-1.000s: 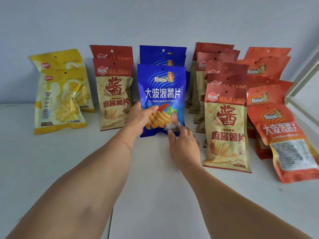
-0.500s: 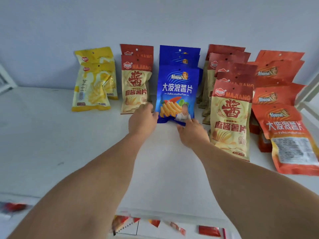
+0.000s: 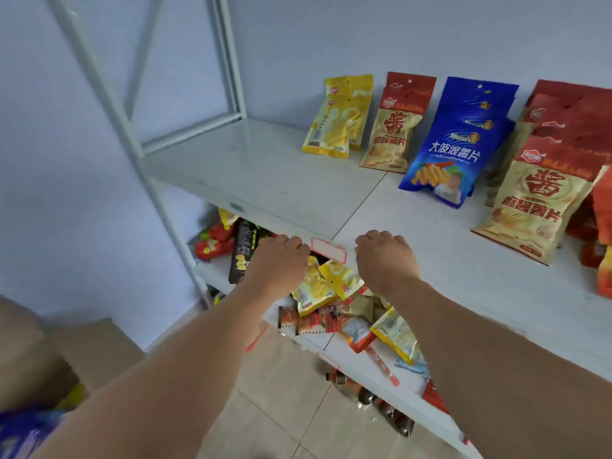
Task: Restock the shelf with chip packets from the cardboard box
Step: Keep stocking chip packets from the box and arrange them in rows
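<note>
Both hands hang over the front lip of the shelf (image 3: 265, 167) at 6 o'clock, holding nothing. The left hand (image 3: 278, 260) shows only its back, fingers curled downward, loose and idle by the look of it. The right hand (image 3: 385, 256) hangs the same way, knuckles up, nothing in its fingers. Between them on the lip sits a red-bordered price tag (image 3: 328, 255), blank as far as I can read.

At 1 o'clock stands the blue packet (image 3: 453, 150), front of its row, leaning back on its fellows so the face shows to a shopper. It reads 大波浪薯片, with small Latin lettering beneath that is too blurred to read. At 12 o'clock stand the yellow packets (image 3: 337, 120), print too small to make out. Next to them a beige packet (image 3: 392, 127) carries a big red 酱. At 3 o'clock the front beige packet (image 3: 536, 197) reads 麻酱薯片.

The box (image 3: 36, 359) waits at 8 o'clock (blurred, a flash of blue and yellow at its edge), so I judge the next reach goes there for more stock.
</note>
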Motion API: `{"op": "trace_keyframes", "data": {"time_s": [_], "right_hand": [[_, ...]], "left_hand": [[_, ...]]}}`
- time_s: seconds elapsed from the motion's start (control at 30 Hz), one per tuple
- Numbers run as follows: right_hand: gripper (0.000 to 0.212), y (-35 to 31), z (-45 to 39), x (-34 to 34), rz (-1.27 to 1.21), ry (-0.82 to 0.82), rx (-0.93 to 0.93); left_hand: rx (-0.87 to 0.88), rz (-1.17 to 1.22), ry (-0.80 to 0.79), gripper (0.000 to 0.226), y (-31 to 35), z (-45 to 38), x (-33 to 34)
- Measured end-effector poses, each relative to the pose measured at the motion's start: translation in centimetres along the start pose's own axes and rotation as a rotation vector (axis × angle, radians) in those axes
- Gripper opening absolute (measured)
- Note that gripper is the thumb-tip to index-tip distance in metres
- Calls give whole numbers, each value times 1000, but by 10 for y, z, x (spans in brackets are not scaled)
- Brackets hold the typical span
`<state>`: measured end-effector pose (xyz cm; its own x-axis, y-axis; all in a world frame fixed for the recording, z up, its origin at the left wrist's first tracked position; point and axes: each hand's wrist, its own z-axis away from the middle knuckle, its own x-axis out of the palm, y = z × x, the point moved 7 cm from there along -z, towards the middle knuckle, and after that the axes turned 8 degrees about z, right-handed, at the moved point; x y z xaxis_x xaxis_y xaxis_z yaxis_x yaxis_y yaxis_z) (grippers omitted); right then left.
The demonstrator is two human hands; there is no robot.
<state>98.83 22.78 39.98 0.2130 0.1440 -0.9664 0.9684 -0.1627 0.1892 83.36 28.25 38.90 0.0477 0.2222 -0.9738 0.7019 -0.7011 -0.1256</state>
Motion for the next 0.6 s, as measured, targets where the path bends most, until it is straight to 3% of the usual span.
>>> {"op": "trace_keyframes", "data": {"time_s": [0.23, 0.47, 0.53, 0.6], "right_hand": [[29, -162, 63, -9, 33, -61, -265], [26, -330, 132, -10, 20, -97, -390], [29, -377, 155, -8, 5, -137, -416], [31, -425, 174, -6, -12, -151, -443]], "left_hand": [[-165, -17, -82, 28, -58, 168, 2], [-302, 1, -184, 12, -127, 352, 17], [-338, 13, -248, 22, -144, 407, 28], [-364, 8, -213, 30, -167, 458, 38]]}}
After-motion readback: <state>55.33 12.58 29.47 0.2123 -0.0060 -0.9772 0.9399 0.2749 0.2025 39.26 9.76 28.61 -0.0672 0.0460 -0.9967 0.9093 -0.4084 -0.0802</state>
